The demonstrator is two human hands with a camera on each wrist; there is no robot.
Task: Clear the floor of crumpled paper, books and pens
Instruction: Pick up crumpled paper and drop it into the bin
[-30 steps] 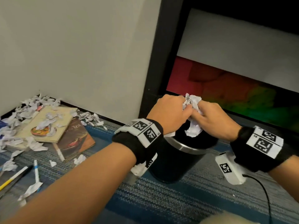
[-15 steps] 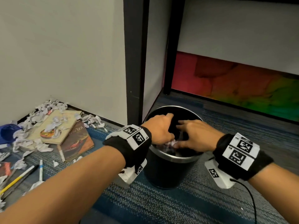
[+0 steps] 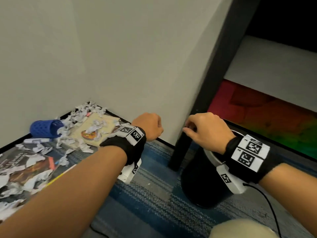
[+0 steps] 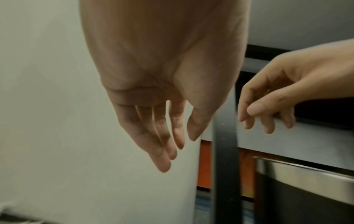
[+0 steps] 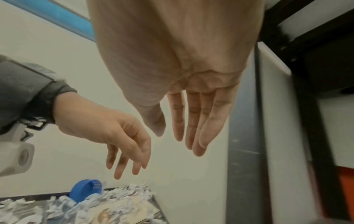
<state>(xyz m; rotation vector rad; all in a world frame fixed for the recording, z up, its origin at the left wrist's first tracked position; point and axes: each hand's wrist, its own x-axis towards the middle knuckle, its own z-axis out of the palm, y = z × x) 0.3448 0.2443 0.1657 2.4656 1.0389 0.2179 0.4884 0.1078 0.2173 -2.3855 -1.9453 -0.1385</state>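
Two hands: the left hand [image 3: 148, 128] and the right hand [image 3: 204, 129] hang in the air with fingers [image 4: 162, 151] loose and nearly straight, holding nothing; the wrist views show both palms bare.
Bin: a black bin [image 3: 202, 186] with a metal rim stands on the carpet [image 3: 154, 194] under the right wrist, beside a black furniture leg [image 3: 181, 152].
Crumpled paper: many white scraps [image 3: 82, 114] lie against the wall at the left, over and around the books, well apart from both hands.
Paper handling: likely very light and soft; a loose scoop with curled fingers should gather several at once, though small bits may slip out between fingers.
Books: a pale book [image 3: 96, 129] lies flat near the wall and a darker one [image 3: 25, 167] lies nearer the left edge, both partly buried in paper.
Book handling: probably stiff and heavier than the rest; best taken at a free edge or the spine, thumb on top, after tipping the paper off.
Pens: a yellow pen or pencil [image 3: 58, 177] shows beside the left forearm; thin and apt to roll, it suits a fingertip pinch at mid-shaft.
Other: a blue perforated cup [image 3: 44, 127] lies on its side among the scraps.
Stage: most of the clutter remains on the floor.
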